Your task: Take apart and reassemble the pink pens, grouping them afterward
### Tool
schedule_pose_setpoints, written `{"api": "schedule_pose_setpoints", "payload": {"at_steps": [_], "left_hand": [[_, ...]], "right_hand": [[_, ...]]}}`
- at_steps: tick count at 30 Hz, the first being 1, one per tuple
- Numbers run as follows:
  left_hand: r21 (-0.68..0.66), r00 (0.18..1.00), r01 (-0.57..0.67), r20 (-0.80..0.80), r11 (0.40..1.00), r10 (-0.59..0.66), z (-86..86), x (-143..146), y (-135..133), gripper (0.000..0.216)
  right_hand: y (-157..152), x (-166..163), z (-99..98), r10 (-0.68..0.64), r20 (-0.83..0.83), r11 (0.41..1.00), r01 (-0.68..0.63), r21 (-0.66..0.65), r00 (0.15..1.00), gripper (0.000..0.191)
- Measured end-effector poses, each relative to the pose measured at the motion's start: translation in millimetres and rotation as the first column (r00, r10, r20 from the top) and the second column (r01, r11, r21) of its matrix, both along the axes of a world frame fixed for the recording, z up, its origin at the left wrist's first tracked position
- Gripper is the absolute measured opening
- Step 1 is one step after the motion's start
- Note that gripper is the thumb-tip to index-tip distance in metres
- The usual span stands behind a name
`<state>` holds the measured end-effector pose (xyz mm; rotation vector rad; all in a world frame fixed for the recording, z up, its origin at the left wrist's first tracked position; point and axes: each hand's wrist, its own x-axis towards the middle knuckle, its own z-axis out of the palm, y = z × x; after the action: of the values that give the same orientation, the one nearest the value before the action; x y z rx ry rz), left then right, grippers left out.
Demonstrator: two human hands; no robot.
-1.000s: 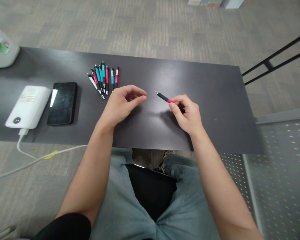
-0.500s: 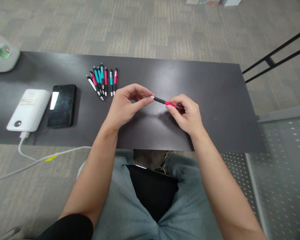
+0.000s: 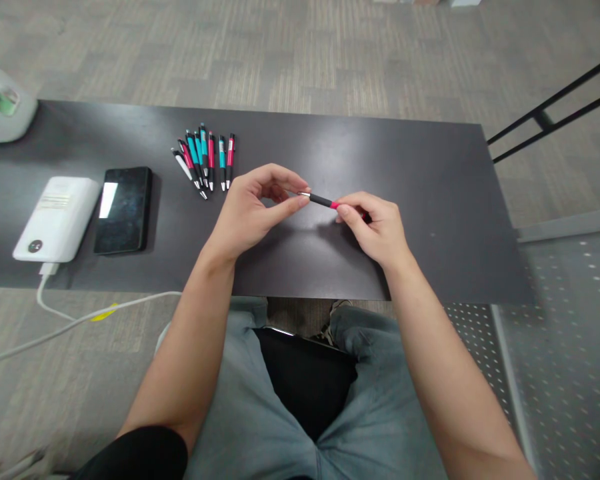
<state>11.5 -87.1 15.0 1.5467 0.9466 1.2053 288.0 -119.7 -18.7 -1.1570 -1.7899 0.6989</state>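
A pink pen with a black grip (image 3: 321,200) is held between my two hands above the dark table (image 3: 450,260). My left hand (image 3: 255,210) pinches its silver tip between thumb and fingertips. The pink barrel is gripped by my right hand (image 3: 375,227), whose fingers cover most of it. To the left of my left hand lie several pens, turquoise, pink and white: a fanned cluster with a turquoise pen (image 3: 203,150) and a white pen (image 3: 182,163), and beside it a separate turquoise pen (image 3: 223,163) and pink pen (image 3: 231,160).
A black phone-like device (image 3: 123,210) and a white power bank (image 3: 56,220) lie on the left of the table. A white cable (image 3: 125,305) runs from the power bank past the front edge. A white container (image 3: 5,107) stands at the far left corner.
My right hand's fingers have shifted along the pink barrel and now cover more of it. My left hand stays at the tip. The view has moved slightly.
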Motion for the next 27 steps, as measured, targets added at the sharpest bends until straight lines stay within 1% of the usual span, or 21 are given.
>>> {"api": "schedule_pose_setpoints", "payload": {"at_steps": [2,6,8,11,15,17,21,24,27], "left_hand": [[0.010,1.000,0.006,0.004,1.000,-0.006,-0.7,0.5,-0.1,0.053],[0.031,1.000,0.019,0.011,0.999,-0.019,-3.7,-0.2,-0.4,0.048],[0.028,1.000,0.023,0.020,0.999,-0.024,-4.0,-0.4,-0.8,0.048],[0.011,0.999,0.026,0.022,1.000,-0.026,-3.0,0.1,-1.5,0.050],[0.027,0.999,0.025,0.020,0.999,-0.026,-2.2,0.5,-1.4,0.048],[0.036,1.000,0.020,0.000,0.999,-0.020,-2.3,0.0,-0.8,0.047],[0.062,0.999,0.029,-0.021,0.998,-0.027,-2.4,-0.7,-0.4,0.044],[0.075,1.000,0.029,-0.004,0.997,-0.028,-2.3,-0.4,-0.8,0.042],[0.053,0.999,0.025,-0.021,0.998,-0.024,-1.6,0.0,-0.9,0.049]], "right_hand": [[0.0,-0.2,0.7,0.017,-0.007,1.000,-0.017,-0.011,1.000,0.057],[-1.3,-1.3,-0.5,0.005,-0.076,1.000,-0.006,-0.009,0.997,0.049],[-1.8,-1.5,-0.2,0.002,-0.058,1.000,-0.003,-0.012,0.998,0.050],[-2.0,-1.1,0.9,0.017,-0.004,0.999,-0.017,-0.036,1.000,0.059],[-1.6,-1.2,0.0,0.016,-0.033,0.999,-0.017,-0.039,0.999,0.055],[-1.5,-1.4,0.3,0.019,-0.031,0.999,-0.020,-0.026,0.999,0.056],[-2.1,-1.1,2.0,0.058,0.018,0.997,-0.056,-0.057,0.998,0.062],[-2.5,-0.3,0.6,0.044,-0.008,0.998,-0.045,-0.034,0.999,0.053],[-1.9,0.8,-0.7,0.043,-0.008,0.999,-0.043,0.004,0.999,0.046]]}}
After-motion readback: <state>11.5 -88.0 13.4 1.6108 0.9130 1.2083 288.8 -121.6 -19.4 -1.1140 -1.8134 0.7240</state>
